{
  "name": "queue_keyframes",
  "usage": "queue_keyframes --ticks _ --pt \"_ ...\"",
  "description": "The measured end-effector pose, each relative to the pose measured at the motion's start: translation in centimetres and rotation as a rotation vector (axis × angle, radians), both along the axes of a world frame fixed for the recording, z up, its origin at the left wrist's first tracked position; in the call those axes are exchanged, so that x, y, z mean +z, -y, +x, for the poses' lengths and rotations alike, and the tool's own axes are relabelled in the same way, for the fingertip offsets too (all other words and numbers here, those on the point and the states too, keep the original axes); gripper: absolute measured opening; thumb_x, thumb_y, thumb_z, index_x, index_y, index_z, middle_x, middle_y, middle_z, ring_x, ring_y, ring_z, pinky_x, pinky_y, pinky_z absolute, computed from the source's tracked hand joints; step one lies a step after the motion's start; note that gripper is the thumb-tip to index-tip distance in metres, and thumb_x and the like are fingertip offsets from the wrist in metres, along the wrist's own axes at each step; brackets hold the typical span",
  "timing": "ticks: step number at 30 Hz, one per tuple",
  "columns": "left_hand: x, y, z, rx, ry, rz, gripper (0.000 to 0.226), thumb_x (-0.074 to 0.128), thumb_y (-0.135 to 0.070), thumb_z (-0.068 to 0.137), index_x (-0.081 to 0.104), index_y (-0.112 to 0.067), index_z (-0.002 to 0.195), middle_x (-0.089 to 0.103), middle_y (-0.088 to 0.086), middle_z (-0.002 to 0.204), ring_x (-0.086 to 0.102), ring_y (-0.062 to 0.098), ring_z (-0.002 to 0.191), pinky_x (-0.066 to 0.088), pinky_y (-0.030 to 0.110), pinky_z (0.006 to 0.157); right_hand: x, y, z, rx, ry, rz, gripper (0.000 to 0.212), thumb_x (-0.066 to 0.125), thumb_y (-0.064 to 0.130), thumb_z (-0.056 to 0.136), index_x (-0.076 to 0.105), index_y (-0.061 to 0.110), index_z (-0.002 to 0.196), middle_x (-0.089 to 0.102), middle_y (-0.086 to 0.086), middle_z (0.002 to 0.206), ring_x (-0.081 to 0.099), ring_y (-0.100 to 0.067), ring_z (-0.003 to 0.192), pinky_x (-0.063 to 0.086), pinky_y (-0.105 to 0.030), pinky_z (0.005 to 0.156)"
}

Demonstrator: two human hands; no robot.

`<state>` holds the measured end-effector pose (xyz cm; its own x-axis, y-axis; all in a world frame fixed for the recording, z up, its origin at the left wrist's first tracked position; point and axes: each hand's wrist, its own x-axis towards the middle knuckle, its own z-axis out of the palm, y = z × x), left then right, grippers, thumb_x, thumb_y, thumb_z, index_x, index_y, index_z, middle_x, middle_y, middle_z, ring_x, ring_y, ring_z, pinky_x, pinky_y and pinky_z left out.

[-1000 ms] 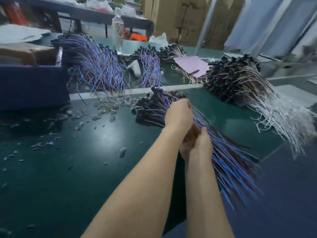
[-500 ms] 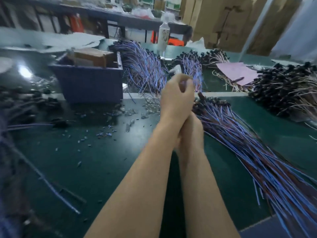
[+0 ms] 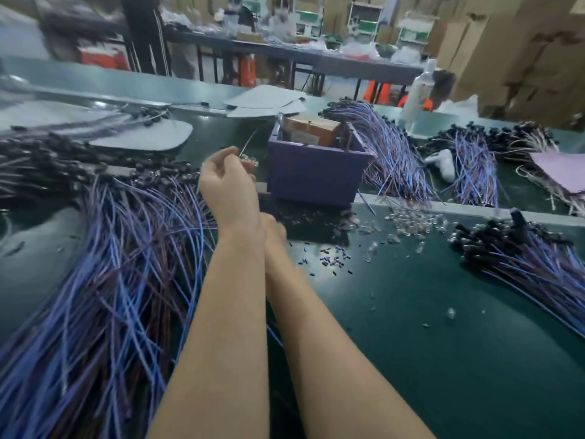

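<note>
- Clear part (image 3: pixel 249 160), with a thin lead (image 3: pixel 248 143) sticking up from it, is sitting in our left hand (image 3: pixel 226 182), which is pinching it above the far edge of the left wire pile (image 3: pixel 126 264), just left of the purple bin (image 3: pixel 313 179).
- Our right hand (image 3: pixel 273 228) is hiding behind the left wrist; we cannot tell whether it is holding anything.
- We are judging the pinch light: the part could be slipping out and dropping among the wires, where we would be struggling to find it.
- The lead could be snagging a loose wire or bending against the bin wall as we are moving across the desk (image 3: pixel 411 327).
</note>
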<state>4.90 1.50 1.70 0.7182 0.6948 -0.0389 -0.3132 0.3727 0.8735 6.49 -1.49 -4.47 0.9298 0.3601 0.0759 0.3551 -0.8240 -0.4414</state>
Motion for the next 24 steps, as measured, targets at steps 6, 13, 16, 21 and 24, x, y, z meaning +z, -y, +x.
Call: queue_keyframes --ticks 6,13,16,21,24 --pt "0.2 0.4 0.1 -0.027 0.012 -0.052 0.023 0.040 -0.002 0.093 0.055 -0.019 0.085 0.055 -0.003 0.069 0.047 0.006 0.057 0.039 0.021 0.058 0.3 0.9 -0.9 -0.036 0.107 0.058 0.019 0.045 0.012 0.092 0.063 0.010 0.099 0.064 -0.010 0.104 0.051 -0.029 0.110 0.024 -0.040 0.104" --pt "0.5 1.8 0.6 -0.092 0.045 -0.059 0.023 0.040 -0.005 0.094 0.053 -0.020 0.084 0.056 -0.005 0.065 0.046 0.003 0.049 0.036 0.018 0.050 0.4 2.6 -1.0 -0.060 -0.007 0.111 0.014 0.045 0.016 0.093 0.054 0.010 0.102 0.054 -0.012 0.111 0.045 -0.031 0.109 0.027 -0.036 0.086" --pt "-0.1 2.2 0.7 -0.097 0.017 -0.055 0.022 0.040 -0.005 0.094 0.054 -0.020 0.085 0.057 -0.005 0.067 0.047 0.004 0.052 0.037 0.019 0.052 0.2 4.0 -1.2 -0.136 -0.113 0.381 0.023 0.045 0.021 0.091 0.041 0.019 0.068 0.050 -0.006 0.091 0.043 -0.025 0.082 0.033 -0.034 0.071" --pt "-1.4 3.5 1.1 -0.081 -0.031 -0.072 0.019 0.040 -0.005 0.093 0.054 -0.017 0.086 0.055 -0.004 0.067 0.047 0.007 0.054 0.039 0.021 0.058 0.8 6.5 -1.1 -0.017 0.105 0.189 0.026 0.052 0.015 0.089 0.055 0.009 0.064 0.057 -0.005 0.071 0.046 -0.019 0.062 0.038 -0.034 0.057" --pt "-1.8 4.5 1.2 -0.095 0.025 -0.028 0.020 0.045 -0.012 0.093 0.048 -0.014 0.073 0.047 -0.004 0.055 0.038 0.010 0.047 0.032 0.023 0.050 1.2 9.3 -0.7 -0.088 0.176 0.350 0.018 0.054 0.014 0.091 0.072 0.012 0.094 0.069 -0.007 0.094 0.059 -0.021 0.084 0.046 -0.033 0.076"
